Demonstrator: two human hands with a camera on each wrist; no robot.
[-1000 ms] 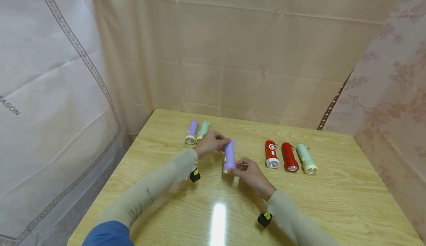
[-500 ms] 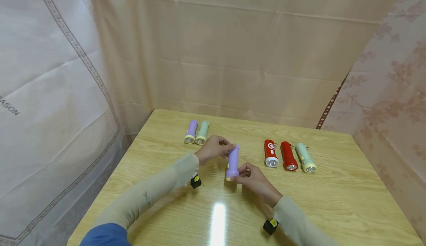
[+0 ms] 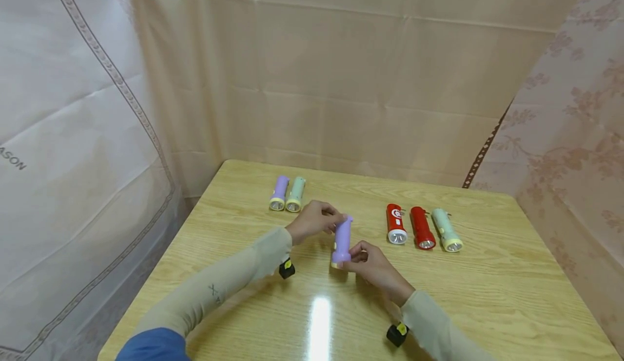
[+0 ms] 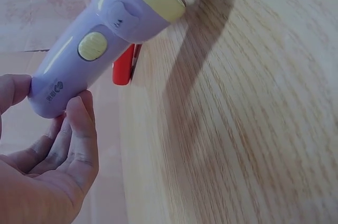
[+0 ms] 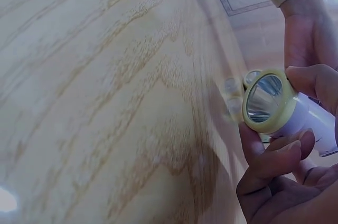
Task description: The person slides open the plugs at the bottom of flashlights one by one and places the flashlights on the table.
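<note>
- Lilac plastic forms the barrel of the lilac torch (image 3: 343, 239), which sits between your two hands over the middle of the counter (image 3: 492, 307), apparently held clear of it.
- Your left hand (image 3: 316, 221) pinches the rounded tail between thumb and fingers, probably because that end is narrow and gives little to wrap around.
- Your right hand (image 3: 376, 268) grips the lamp end, thumb on one side of the pale yellow collar (image 5: 288, 102) and fingers on the other; holding both ends likely keeps the torch from swinging or rolling.
- That hold leaves the oval button (image 4: 92, 46) uncovered, and the lens end points towards you, tilted.
- Beyond your left hand, another lilac torch (image 3: 279, 192) and a pale green torch (image 3: 296, 194) lie side by side, lamps facing you, perhaps aligned for easy comparison.
- To the right lie a red-and-white torch (image 3: 396, 223), a plain red torch (image 3: 422, 227) and a mint torch (image 3: 446, 230), near one another in a loose row.
- The barrel looks smooth and glossy, flaring at the head; the reflector (image 5: 265, 98) is a shiny, silvery bowl.
- Beneath, the counter shows streaky wood grain; behind hangs a creased beige sheet (image 3: 331, 68).
</note>
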